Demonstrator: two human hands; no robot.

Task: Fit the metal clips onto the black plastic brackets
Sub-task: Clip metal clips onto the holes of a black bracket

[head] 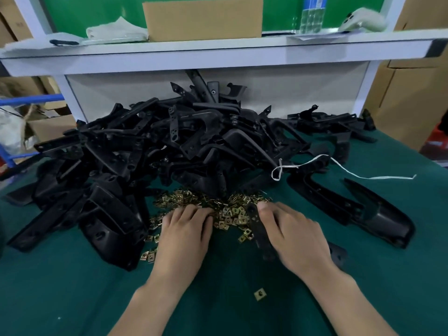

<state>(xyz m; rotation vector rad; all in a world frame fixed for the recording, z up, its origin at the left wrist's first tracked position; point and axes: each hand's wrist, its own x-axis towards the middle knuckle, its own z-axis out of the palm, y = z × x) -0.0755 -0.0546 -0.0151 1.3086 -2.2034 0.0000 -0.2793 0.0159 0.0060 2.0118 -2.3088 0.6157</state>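
We can make out a blue label (314,2) on the green back panel above the white shelf (218,52), but its print is too blurred to read. The plain brown cardboard box (202,18) on that shelf shows us no writing.

The heap of small brass-coloured square metal clips (189,196) lies on the dark green table mat (72,299), at the near foot of the big pile of black plastic brackets (169,146). Each clip looks like a folded plate with a hole in its middle. One stray clip (260,293) lies alone on the mat between our forearms.

Our left hand (184,229) rests palm down on the near edge of the clip heap, fingers bent with their tips among the clips. We cannot tell whether it pinches one.

Our right hand (291,234) grasps a flat black plastic strip bracket (259,229) with small holes near its far end. The thumb presses on that end, which touches the clip heap.

Further right, a long curved black bracket (378,209) lies apart on the mat, and a thin white cord (339,166) trails from the pile's right side.
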